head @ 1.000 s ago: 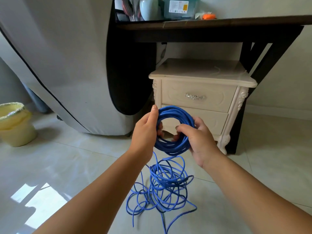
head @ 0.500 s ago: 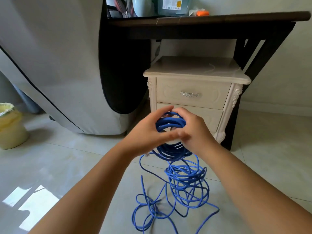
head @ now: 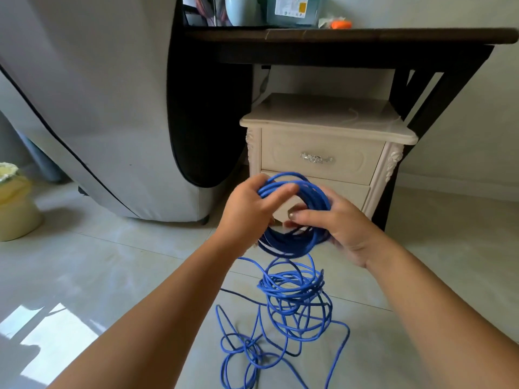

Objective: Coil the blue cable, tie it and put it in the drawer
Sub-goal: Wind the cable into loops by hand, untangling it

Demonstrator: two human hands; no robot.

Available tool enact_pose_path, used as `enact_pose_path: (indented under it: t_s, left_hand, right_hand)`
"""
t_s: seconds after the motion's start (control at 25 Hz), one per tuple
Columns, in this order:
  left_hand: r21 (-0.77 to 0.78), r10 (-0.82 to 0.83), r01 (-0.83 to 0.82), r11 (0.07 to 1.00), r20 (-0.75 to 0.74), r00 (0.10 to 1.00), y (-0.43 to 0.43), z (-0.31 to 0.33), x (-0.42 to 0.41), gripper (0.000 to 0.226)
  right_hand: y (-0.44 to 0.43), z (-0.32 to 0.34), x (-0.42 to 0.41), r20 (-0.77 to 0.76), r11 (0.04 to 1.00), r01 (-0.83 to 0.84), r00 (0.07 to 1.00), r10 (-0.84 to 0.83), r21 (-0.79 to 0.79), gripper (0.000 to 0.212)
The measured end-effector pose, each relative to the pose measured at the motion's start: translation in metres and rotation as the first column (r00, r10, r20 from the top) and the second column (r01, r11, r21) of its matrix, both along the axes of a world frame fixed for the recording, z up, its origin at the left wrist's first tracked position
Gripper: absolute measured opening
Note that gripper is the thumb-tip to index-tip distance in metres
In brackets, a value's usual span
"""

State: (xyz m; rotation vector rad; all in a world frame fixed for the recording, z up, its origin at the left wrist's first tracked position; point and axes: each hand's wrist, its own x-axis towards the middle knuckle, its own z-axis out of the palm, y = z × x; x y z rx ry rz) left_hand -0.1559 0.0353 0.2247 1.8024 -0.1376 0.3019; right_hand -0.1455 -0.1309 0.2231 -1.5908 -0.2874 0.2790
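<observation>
A blue cable is partly wound into a coil (head: 309,192) held upright in front of me. My left hand (head: 247,211) grips the coil's left side, thumb lying over the top strands. My right hand (head: 345,231) holds the coil's right and lower side, thumb reaching into the ring. The rest of the cable (head: 292,304) hangs from the coil and lies in loose tangled loops on the tiled floor. Behind the coil stands a cream bedside cabinet (head: 325,119); its upper drawer (head: 320,155), with a silver handle, is closed.
A dark table (head: 351,37) with containers on top stands over the cabinet. A large grey covered object (head: 92,108) fills the left. A pale yellow bin (head: 14,206) stands at the far left edge. Pale floor tiles (head: 112,262) stretch around the loose cable.
Both hands turned the coil, adding cable to it. My left hand moved across to the right hand and back to the coil's left side. The loose loops on the floor shifted.
</observation>
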Motion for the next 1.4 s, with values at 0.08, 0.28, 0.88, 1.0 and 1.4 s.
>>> enact_pose_path:
  t_s: [0.08,0.28,0.88,1.0,1.4]
  left_hand:
    - [-0.155,0.099,-0.100,0.983,-0.014,0.995,0.005,0.002,0.003,0.042]
    - [-0.342,0.130,-0.147,0.928,-0.073,0.989,0.002,0.005,0.000,0.038]
    - [0.347,-0.179,0.180,0.920,-0.037,0.983,0.020,0.003,-0.010,0.081]
    - [0.411,-0.202,0.233,0.882,-0.118,0.972,0.015,0.001,-0.009,0.065]
    - [-0.237,0.031,-0.044,0.970,-0.060,0.998,0.019,0.007,-0.003,0.043]
  right_hand:
    - [0.002,-0.005,-0.004,-0.139,0.996,-0.088,0.986,0.090,0.022,0.054]
    - [0.027,-0.014,-0.009,-0.088,0.984,0.139,0.988,-0.130,0.111,0.011]
    - [0.019,0.003,-0.002,0.351,0.875,0.186,0.936,-0.019,-0.447,0.010]
    - [0.015,0.005,0.000,0.528,0.802,0.235,0.842,0.115,-0.549,0.015]
    - [-0.001,0.007,0.004,-0.138,0.974,-0.160,0.973,0.183,0.162,0.071]
